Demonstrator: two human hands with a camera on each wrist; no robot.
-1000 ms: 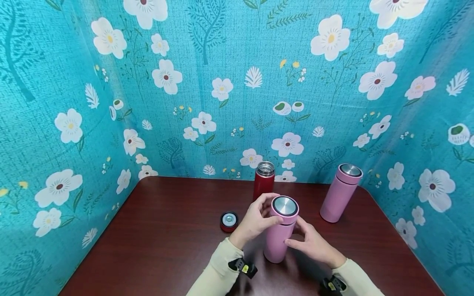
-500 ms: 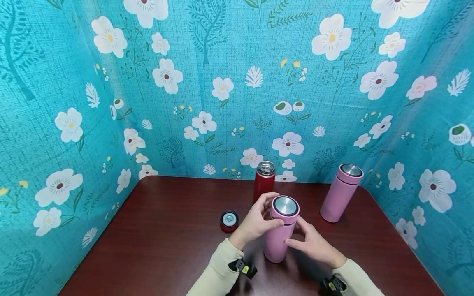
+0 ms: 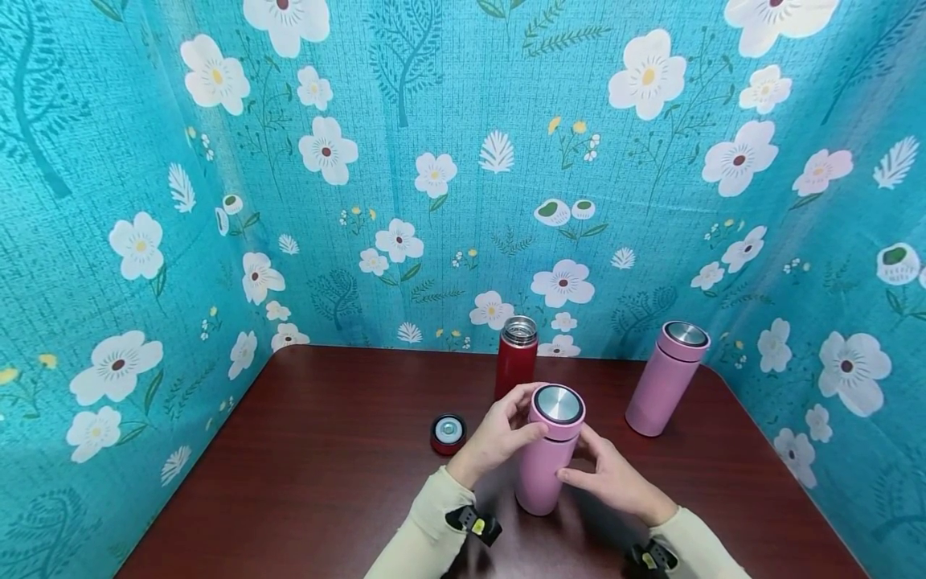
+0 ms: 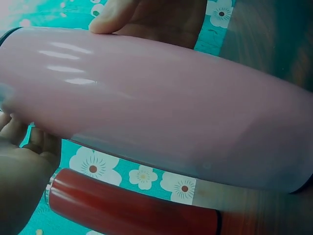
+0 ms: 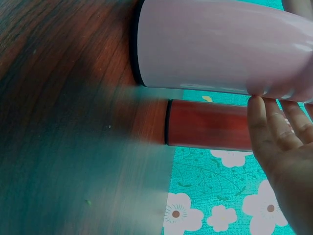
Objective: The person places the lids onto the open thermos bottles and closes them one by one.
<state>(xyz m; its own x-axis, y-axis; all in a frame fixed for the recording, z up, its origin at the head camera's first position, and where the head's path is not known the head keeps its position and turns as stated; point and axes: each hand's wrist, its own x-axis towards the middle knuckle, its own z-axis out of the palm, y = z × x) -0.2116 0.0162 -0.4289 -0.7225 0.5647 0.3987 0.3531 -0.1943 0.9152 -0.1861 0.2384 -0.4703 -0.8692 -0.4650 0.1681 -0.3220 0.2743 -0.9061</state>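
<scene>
Gripping pink flask [image 3: 547,458] lid, left hand [image 3: 499,438], right hand [image 3: 615,481] steadying body

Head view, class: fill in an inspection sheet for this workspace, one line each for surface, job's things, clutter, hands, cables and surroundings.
Surface: dark wooden table, bare around the flasks.
Job's things: near pink flask upright, lid on.
Clutter: red flask open, behind the near one; its red lid lies to the left; far pink flask stands capped at the right.
Hands: left hand grips the near flask's cap; right hand holds its body.
Cables: nothing seen; black wrist mounts only.
Surroundings: teal flowered cloth on three sides.
</scene>
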